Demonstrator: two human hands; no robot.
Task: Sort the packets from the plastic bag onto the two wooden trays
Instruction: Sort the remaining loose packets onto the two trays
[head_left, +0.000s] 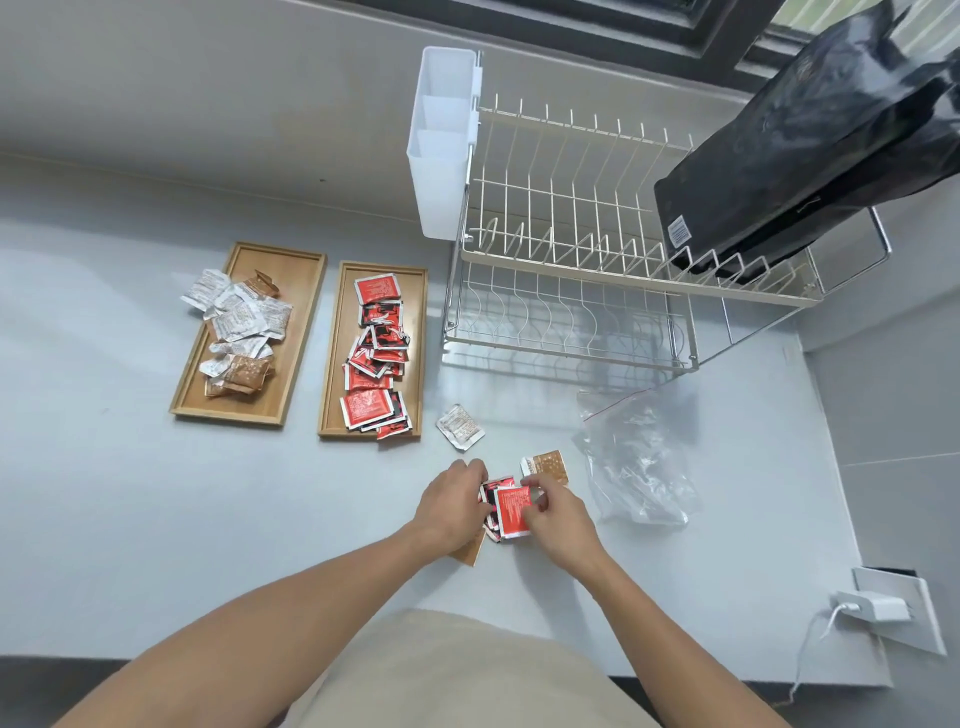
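Two wooden trays lie side by side on the grey counter. The left tray (298, 306) holds several white and brown packets (240, 327). The right tray (336, 364) holds several red packets (376, 358). Near the front, my left hand (451, 506) and my right hand (558, 514) are both closed around a small stack of red packets (511, 512). A brown packet (470, 552) pokes out under my left hand. Another brown packet (546, 464) and a white packet (460, 426) lie loose nearby. The clear plastic bag (636, 462) lies crumpled to the right.
A two-tier wire dish rack (576, 244) stands behind, with a white utensil holder (441, 145) on its left end and a black bag (810, 150) resting on its right. A white charger and cable (872, 605) sit plugged in at the right front.
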